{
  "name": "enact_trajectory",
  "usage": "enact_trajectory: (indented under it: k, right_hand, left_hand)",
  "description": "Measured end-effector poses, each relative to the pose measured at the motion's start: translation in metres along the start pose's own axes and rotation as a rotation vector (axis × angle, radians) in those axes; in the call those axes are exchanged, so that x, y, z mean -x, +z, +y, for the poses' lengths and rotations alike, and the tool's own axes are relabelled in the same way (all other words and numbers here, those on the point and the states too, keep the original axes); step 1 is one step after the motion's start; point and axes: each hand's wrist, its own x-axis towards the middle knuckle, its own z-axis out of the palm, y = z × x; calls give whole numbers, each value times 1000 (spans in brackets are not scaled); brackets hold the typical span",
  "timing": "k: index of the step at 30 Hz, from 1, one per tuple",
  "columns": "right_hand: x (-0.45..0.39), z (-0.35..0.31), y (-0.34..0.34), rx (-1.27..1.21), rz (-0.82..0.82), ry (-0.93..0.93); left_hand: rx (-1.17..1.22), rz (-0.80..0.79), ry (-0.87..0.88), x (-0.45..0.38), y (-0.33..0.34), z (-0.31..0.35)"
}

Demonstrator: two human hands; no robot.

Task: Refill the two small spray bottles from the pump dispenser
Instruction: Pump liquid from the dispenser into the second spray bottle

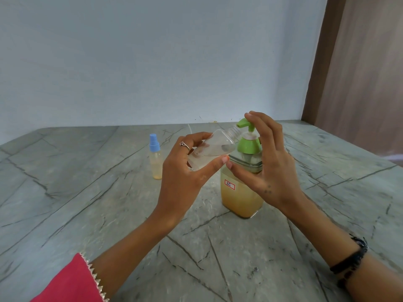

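Under pump nozzle [242,123], uncapped bottle [214,144] tilted, left hand [185,171] gripping

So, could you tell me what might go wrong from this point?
1. The left hand holds the open bottle tilted, with its narrow neck at the green spout; liquid could miss and spill on the table.
2. The right hand pressing on the pump could jolt the dispenser and break that alignment.
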Motion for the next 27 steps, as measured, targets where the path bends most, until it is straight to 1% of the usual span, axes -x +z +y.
enact_trajectory:
  k: [23, 27]
  right_hand:
    - [0, 2, 1, 12, 4, -18]
    - [0, 3, 1, -45, 33, -17]
  left_hand:
    - [3, 10, -5, -1, -1, 3]
    - [-16, 22, 4, -2, -1, 3]
